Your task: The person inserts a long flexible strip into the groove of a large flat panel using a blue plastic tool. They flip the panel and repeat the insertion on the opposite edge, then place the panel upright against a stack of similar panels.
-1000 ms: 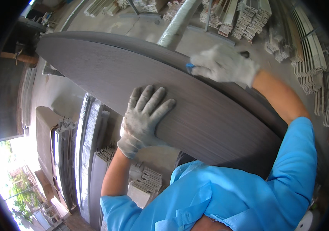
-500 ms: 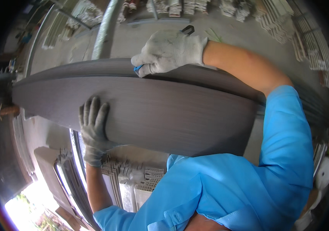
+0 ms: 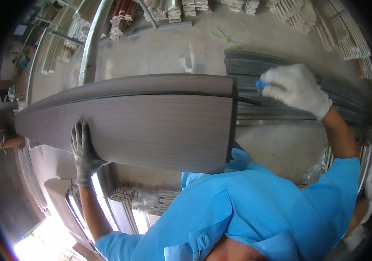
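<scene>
A long dark brown wood-grain panel (image 3: 151,126) lies across the middle of the view. My left hand (image 3: 83,148), in a grey glove, presses flat on the panel's near left part with its fingers stretched out. In a white glove, my right hand (image 3: 297,89) is closed on a small blue tool (image 3: 260,84) just past the panel's right end. A thin dark strip (image 3: 249,101) sticks out from that end toward the tool. My blue shirt (image 3: 255,209) fills the lower part of the view.
Grey panels (image 3: 264,63) are stacked under my right hand. A metal pipe (image 3: 91,41) runs across the concrete floor (image 3: 164,52). Bundles of pale mouldings (image 3: 347,35) lie at the far right and top. White profiles (image 3: 138,200) lie below the panel.
My right hand has travelled right along the panel's far edge and is now past its end. My left hand has stayed flat on the panel. The view has swung.
</scene>
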`<act>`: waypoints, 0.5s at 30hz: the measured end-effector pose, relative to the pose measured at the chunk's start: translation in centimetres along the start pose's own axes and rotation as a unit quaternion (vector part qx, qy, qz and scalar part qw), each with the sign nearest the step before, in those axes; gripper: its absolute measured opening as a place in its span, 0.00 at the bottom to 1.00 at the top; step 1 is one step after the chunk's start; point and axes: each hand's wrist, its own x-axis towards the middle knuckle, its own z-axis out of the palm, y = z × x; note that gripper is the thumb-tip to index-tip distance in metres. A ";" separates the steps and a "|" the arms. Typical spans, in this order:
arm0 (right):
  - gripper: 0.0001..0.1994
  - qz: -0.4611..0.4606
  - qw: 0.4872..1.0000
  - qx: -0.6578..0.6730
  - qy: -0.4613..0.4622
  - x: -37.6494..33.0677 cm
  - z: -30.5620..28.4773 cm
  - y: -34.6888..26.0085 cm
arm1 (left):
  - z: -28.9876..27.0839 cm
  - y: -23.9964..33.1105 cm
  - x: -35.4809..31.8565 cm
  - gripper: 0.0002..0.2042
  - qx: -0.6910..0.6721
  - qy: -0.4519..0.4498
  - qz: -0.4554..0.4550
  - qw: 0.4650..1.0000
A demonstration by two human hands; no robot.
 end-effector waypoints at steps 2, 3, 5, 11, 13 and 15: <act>0.12 0.044 0.997 0.014 0.069 -1.6 -0.1 0.9 | -0.3 2.9 0.2 0.73 0.010 0.012 0.016 1.000; 0.13 0.069 0.992 0.021 0.102 -2.0 0.1 1.1 | -0.3 4.7 0.3 0.73 0.013 0.016 0.024 0.999; 0.13 0.032 0.993 0.050 0.106 -1.2 1.4 1.1 | -0.3 8.2 0.7 0.73 0.016 0.028 0.049 0.998; 0.14 -0.045 0.997 0.003 0.068 4.6 6.4 -0.3 | -0.7 14.2 0.6 0.70 -0.012 0.036 0.053 0.998; 0.14 -0.087 0.995 -0.020 0.046 4.3 6.9 -0.4 | -1.3 14.5 0.6 0.70 -0.013 0.020 0.042 0.999; 0.16 -0.111 0.992 -0.037 0.050 2.9 6.5 -0.1 | -2.3 15.2 1.0 0.70 -0.027 0.006 0.039 0.999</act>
